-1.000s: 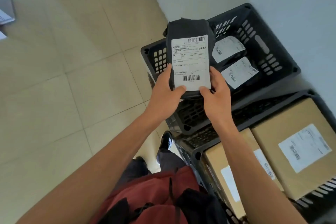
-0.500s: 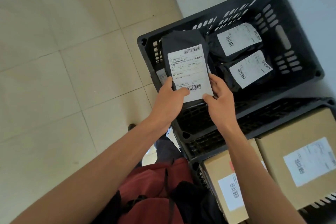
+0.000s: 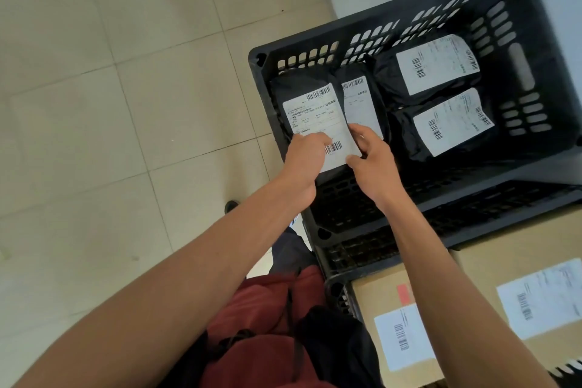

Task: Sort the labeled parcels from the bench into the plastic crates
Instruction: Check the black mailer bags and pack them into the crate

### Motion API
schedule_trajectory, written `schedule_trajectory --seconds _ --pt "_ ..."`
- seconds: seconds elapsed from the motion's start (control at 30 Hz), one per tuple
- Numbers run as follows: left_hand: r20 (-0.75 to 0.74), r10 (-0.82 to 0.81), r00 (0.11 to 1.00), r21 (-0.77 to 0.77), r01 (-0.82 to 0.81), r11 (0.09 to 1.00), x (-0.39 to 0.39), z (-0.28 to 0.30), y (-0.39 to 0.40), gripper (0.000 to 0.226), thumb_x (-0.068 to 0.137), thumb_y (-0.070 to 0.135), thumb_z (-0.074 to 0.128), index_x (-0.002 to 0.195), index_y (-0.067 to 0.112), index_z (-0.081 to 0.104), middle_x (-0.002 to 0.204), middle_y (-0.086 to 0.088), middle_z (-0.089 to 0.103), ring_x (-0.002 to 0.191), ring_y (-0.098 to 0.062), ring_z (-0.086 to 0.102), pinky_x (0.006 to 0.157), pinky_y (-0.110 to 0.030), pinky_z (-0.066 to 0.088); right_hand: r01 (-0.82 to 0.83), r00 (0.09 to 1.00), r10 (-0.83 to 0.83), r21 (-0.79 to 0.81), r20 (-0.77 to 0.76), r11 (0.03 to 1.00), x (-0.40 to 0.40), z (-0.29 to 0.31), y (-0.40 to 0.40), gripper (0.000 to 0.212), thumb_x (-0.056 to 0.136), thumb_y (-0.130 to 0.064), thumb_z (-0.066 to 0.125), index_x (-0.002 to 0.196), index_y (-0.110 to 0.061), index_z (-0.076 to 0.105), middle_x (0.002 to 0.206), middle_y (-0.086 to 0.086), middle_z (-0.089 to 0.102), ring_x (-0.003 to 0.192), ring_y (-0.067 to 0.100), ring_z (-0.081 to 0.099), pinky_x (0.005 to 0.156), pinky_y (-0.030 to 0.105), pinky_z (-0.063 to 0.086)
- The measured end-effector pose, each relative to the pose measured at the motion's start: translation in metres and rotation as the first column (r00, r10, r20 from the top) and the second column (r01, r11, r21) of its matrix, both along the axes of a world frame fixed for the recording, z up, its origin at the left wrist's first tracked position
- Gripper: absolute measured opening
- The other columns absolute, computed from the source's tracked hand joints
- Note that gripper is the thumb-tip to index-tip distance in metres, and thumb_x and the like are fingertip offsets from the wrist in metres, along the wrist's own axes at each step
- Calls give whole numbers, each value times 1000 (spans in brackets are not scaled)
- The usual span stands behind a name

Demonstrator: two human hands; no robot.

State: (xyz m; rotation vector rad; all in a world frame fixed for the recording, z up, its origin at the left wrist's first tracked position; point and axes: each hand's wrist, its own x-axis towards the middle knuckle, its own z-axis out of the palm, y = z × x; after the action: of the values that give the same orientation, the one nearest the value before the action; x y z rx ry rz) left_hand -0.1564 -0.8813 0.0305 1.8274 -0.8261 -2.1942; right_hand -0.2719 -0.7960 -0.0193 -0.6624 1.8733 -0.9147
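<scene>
While both hands hold it by its near end, the black parcel [image 3: 310,113] sits label-up at the left end of the black crate [image 3: 390,14]. The left hand [image 3: 304,157] grips its left edge with the thumb on the label; the right hand [image 3: 371,161] pinches its right edge. 3 more labelled black parcels [image 3: 437,71] lie beside it in the crate.

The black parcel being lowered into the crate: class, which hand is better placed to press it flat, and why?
Left, probably. The left hand lies over the black parcel, fingers on its label, while the right hand only holds the edge beside a neighbouring parcel in the crate.
</scene>
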Motion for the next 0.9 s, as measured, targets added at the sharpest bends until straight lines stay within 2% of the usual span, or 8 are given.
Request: schedule_trajectory --seconds 0.13,0.3,0.37,0.47,0.63,0.7,0.8,0.9 --pt "71 -8 997 -15 9 1000 -7 -10 3 49 89 10 56 138 16 56 125 -6 69 112 -26 68 89 -37 58 -15 1000 15 20 -24 1000 1 -14 -1 63 90 17 52 140 -20 56 135 -6 67 128 5 61 106 31 54" --pt "166 -159 973 -80 174 981 -14 -16 26 87 75 32 53 158 20 31 164 -3 30 151 -24 31 121 -48 34 -39 998 41 34 -54 999 2 -30 -3 53 95 6 61 138 -25 59 131 -14 69 124 -4 61 105 24 52" --pt "179 -135 975 -64 148 987 -12 -21 23 74 79 25 55 151 14 41 152 -7 47 138 -23 47 112 -44 45 -37 997 39 40 -66 999 4 -34 -4 53 94 7 61 138 -23 58 131 -14 67 126 -2 59 105 22 51" --pt "160 -73 984 5 74 997 -12 -29 8 42 90 6 53 131 10 58 121 -7 67 102 -21 62 78 -29 52 -38 997 42 58 -70 998 6 -36 -6 55 93 12 58 138 -20 57 126 -16 63 122 -4 56 95 6 45" --pt "188 -45 981 32 39 999 -18 -42 8 41 91 3 48 131 6 60 112 -7 66 93 -22 60 64 -27 45 -66 996 70 73 -58 995 4 -40 -12 67 92 14 57 149 -19 53 137 -7 63 127 1 55 94 1 45" --pt "201 13 980 38 -21 999 -19 -45 7 37 92 4 46 124 7 64 103 -7 66 90 -24 61 66 -28 49 -117 990 122 66 -73 991 2 -41 -14 70 91 14 56 151 -22 53 143 -4 62 132 6 54 100 4 44" --pt "219 102 970 43 -114 993 -22 -48 4 33 93 9 43 120 5 63 103 -9 67 89 -26 62 69 -32 49 -173 979 180 83 -98 982 -2 -45 -17 73 90 11 57 152 -28 53 145 -4 62 137 12 53 113 25 45" --pt "230 105 967 17 -112 994 -23 -46 9 48 86 21 44 130 8 60 117 -10 70 100 -27 67 65 -31 47 -212 971 221 104 -87 972 -8 -46 -19 74 88 10 60 149 -31 55 135 -9 68 126 4 61 109 27 51"
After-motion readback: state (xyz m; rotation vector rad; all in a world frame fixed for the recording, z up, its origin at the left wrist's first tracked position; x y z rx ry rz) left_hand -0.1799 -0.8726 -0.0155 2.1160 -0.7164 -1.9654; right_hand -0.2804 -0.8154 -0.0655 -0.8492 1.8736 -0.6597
